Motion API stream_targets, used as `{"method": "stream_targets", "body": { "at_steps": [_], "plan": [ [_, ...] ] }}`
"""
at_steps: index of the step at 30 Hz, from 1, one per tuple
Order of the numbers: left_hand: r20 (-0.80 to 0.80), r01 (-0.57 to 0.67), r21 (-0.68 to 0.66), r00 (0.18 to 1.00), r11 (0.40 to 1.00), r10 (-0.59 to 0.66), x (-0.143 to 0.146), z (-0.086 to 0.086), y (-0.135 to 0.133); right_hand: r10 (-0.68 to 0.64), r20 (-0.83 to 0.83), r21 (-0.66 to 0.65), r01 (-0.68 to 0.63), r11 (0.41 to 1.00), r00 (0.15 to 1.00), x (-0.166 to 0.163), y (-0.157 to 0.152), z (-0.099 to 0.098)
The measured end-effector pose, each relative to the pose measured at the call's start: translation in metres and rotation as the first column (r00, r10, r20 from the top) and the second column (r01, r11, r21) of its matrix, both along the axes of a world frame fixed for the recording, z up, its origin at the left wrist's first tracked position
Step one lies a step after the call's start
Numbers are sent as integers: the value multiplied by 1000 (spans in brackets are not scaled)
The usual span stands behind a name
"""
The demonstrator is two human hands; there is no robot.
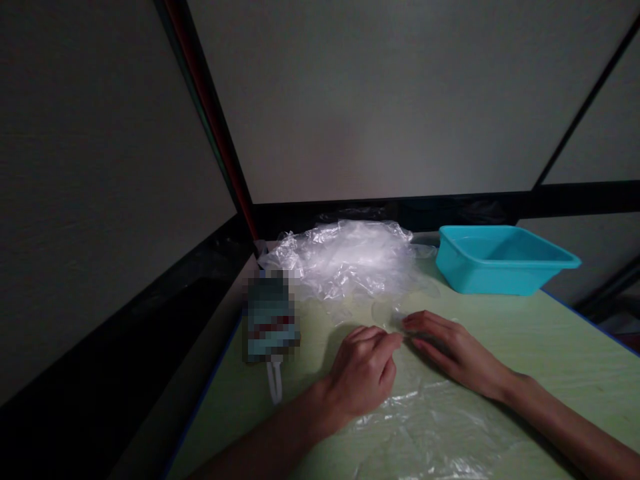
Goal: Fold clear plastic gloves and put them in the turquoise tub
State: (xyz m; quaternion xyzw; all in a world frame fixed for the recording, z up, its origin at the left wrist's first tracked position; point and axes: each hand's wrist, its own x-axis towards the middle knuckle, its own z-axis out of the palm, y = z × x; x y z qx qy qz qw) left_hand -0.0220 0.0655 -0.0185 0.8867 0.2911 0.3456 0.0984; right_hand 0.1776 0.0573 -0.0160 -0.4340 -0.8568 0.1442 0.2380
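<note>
My left hand (367,367) is closed above the middle of the table, its thumb and forefinger pinched at the edge of a clear plastic bag (435,427). Thin and wrinkled, this bag lies flat below and between my wrists. My right hand (457,350) is beside it, fingers stretched out, with a gap between thumb and fingers. Its fingertips rest by a small whitish bit of plastic, close to my left thumb. Beyond both hands a heaped pile of clear plastic bags (350,257) stretches along the back of the table.
A turquoise plastic basin (500,277) stands at the back right of the pale green table (565,360). On the left lies a blurred-out item (273,320) with a white strap or cable (275,381). Grey wall panels (380,100) rise behind and to the left.
</note>
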Motion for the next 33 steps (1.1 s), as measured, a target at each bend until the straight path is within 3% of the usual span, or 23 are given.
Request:
{"method": "stream_targets", "body": {
  "at_steps": [5, 10, 14, 19, 25, 33],
  "plan": [
    [-33, -45, -30, 998, 999, 44, 1, 2, 0, 185, 227, -73, -172, 982, 956, 4, -1, -7],
    [-92, -113, -115, 990, 987, 103, 3, 2, 0, 282, 243, -131, -257, 958, 928, 2, -2, -3],
    [-251, -172, -170, 960, 970, 126, 3, 2, -3, 198, 217, -63, -188, 980, 956, -1, -1, -1],
    [-404, -153, -158, 912, 975, 77, 0, -3, -2, 159, 229, -31, -156, 987, 960, 1, -1, -7],
    [-478, -146, -148, 877, 978, 59, -3, -7, -2, 111, 312, -39, -104, 994, 944, 5, -1, -13],
    [-487, -150, -97, 869, 984, 85, -6, -9, -3, 49, 297, -28, -42, 999, 953, 21, 4, -17]
  ]
}}
